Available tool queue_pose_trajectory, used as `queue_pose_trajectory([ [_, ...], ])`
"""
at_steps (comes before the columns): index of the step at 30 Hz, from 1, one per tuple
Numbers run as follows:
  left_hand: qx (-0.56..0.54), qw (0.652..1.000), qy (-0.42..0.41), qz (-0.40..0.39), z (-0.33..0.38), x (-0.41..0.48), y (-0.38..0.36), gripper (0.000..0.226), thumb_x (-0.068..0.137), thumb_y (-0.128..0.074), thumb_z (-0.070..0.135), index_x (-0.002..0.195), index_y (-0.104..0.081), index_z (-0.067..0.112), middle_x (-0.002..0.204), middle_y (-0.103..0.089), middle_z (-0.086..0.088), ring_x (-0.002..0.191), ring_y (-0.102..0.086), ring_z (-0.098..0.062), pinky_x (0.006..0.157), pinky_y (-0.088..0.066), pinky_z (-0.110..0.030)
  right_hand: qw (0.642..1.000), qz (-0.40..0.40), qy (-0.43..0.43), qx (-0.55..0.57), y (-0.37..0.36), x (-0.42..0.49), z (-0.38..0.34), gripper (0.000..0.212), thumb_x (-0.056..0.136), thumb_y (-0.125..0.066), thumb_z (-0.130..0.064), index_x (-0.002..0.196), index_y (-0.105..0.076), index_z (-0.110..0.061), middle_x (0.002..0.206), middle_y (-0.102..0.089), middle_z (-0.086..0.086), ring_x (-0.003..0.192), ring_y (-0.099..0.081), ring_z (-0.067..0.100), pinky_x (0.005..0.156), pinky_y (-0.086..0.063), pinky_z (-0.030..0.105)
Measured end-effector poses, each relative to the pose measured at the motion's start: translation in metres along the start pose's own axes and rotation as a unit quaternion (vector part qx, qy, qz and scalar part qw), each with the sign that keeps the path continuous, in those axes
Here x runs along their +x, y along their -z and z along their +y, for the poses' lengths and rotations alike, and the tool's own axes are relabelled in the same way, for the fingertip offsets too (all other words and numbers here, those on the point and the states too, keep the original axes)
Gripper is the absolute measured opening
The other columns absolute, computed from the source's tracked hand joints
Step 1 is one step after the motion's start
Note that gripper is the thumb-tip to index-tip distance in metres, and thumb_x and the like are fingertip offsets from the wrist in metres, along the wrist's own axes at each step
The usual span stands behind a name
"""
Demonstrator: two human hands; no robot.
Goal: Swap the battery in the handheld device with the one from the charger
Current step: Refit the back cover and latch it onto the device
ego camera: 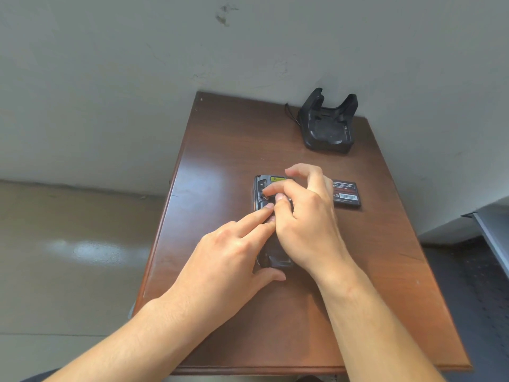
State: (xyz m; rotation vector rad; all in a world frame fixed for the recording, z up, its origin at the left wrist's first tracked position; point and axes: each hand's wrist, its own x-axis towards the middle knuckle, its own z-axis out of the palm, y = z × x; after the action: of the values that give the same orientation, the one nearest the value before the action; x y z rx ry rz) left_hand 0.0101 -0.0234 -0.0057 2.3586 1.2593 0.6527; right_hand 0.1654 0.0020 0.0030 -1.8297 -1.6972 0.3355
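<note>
The dark handheld device (pixel 264 186) lies face down in the middle of the brown table (pixel 220 150), a yellow label near its top edge. My left hand (pixel 228 252) rests on the device's left side, two fingers stretched across its back and the thumb by its lower end. My right hand (pixel 305 216) covers the device's right half, thumb and forefinger pinching at a small latch on its back. A loose black battery (pixel 347 194) with a red label lies flat just right of my right hand. The black charger cradle (pixel 327 125) stands at the table's far right corner.
The table stands against a grey wall. A thin black cable (pixel 292 114) runs from the charger's left side. Grey floor lies to the left, and a grey shelf edge (pixel 493 230) juts in at the right.
</note>
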Motion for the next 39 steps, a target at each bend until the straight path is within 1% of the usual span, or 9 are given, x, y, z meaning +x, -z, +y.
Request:
queue_pose_trajectory([
  [3,-0.004,1.000,-0.003,-0.002,-0.001,0.000,-0.001,0.086,0.064,-0.084,0.049,0.141,-0.051,0.030,0.152,-0.045,0.015,0.097,-0.069,-0.020,0.080,-0.058,-0.038,1.000,0.001,-0.015,0.002,-0.001,-0.001,-0.005,0.034,0.090,-0.043,-0.025,0.098,-0.076,-0.023,0.131,-0.048,-0.006,0.127,-0.038,0.012,0.095,-0.027,0.016],
  [8,-0.002,1.000,-0.012,-0.008,-0.002,-0.001,-0.002,0.080,0.068,-0.081,0.050,0.139,-0.051,0.029,0.154,-0.041,0.019,0.100,-0.067,-0.021,0.080,-0.056,-0.038,0.999,-0.013,-0.034,0.005,-0.001,-0.001,-0.010,0.033,0.091,-0.043,-0.021,0.099,-0.075,-0.020,0.131,-0.048,-0.005,0.128,-0.039,0.015,0.100,-0.034,0.024],
  [12,-0.005,1.000,-0.017,-0.001,-0.002,0.000,-0.001,0.070,0.067,-0.081,0.049,0.129,-0.057,0.026,0.150,-0.045,0.020,0.090,-0.066,-0.022,0.074,-0.056,-0.039,0.999,-0.012,-0.039,-0.008,-0.001,-0.003,-0.014,0.026,0.094,-0.050,-0.014,0.101,-0.076,-0.018,0.131,-0.049,-0.005,0.127,-0.041,0.015,0.099,-0.031,0.020],
  [15,-0.013,1.000,-0.021,0.005,-0.001,-0.001,-0.001,0.065,0.066,-0.081,0.046,0.123,-0.059,0.025,0.144,-0.049,0.021,0.083,-0.064,-0.022,0.069,-0.055,-0.039,0.999,-0.014,-0.039,-0.014,-0.001,-0.005,-0.016,0.026,0.094,-0.052,-0.015,0.103,-0.076,-0.017,0.132,-0.050,-0.006,0.127,-0.043,0.015,0.099,-0.031,0.019],
  [20,-0.019,1.000,-0.019,0.004,-0.002,-0.002,-0.001,0.064,0.067,-0.082,0.044,0.124,-0.059,0.024,0.141,-0.051,0.024,0.076,-0.060,-0.019,0.067,-0.054,-0.037,0.999,-0.008,-0.032,-0.016,-0.003,-0.008,-0.019,0.032,0.090,-0.049,-0.021,0.106,-0.076,-0.016,0.136,-0.050,-0.006,0.129,-0.044,0.015,0.103,-0.033,0.020],
  [25,-0.017,1.000,-0.016,0.006,-0.001,0.000,-0.001,0.057,0.070,-0.082,0.044,0.120,-0.062,0.025,0.136,-0.056,0.022,0.070,-0.056,-0.015,0.065,-0.053,-0.032,1.000,-0.008,-0.023,-0.018,-0.003,-0.013,-0.019,0.039,0.088,-0.045,-0.026,0.112,-0.075,-0.016,0.138,-0.047,-0.008,0.131,-0.043,0.012,0.104,-0.033,0.018],
  [31,-0.025,1.000,-0.011,0.008,0.001,0.000,0.000,0.048,0.071,-0.080,0.041,0.113,-0.063,0.024,0.126,-0.060,0.020,0.064,-0.053,-0.012,0.060,-0.051,-0.028,1.000,-0.007,-0.027,-0.003,-0.003,-0.013,-0.019,0.035,0.087,-0.046,-0.025,0.106,-0.074,-0.019,0.135,-0.047,-0.009,0.128,-0.043,0.012,0.104,-0.039,0.024],
  [34,-0.024,1.000,-0.006,0.001,0.001,0.000,0.000,0.049,0.071,-0.081,0.043,0.112,-0.063,0.025,0.129,-0.059,0.022,0.066,-0.056,-0.013,0.062,-0.052,-0.029,1.000,-0.010,-0.026,-0.002,-0.002,-0.013,-0.018,0.032,0.087,-0.046,-0.026,0.104,-0.073,-0.020,0.133,-0.047,-0.007,0.126,-0.043,0.013,0.104,-0.041,0.027],
  [39,-0.027,1.000,-0.003,-0.008,0.001,0.000,0.003,0.049,0.067,-0.082,0.042,0.108,-0.064,0.026,0.140,-0.054,0.023,0.070,-0.060,-0.014,0.064,-0.054,-0.029,1.000,-0.014,-0.006,-0.014,0.000,-0.012,-0.012,0.021,0.089,-0.050,-0.025,0.099,-0.068,-0.026,0.128,-0.045,-0.009,0.120,-0.045,0.014,0.097,-0.044,0.030],
])
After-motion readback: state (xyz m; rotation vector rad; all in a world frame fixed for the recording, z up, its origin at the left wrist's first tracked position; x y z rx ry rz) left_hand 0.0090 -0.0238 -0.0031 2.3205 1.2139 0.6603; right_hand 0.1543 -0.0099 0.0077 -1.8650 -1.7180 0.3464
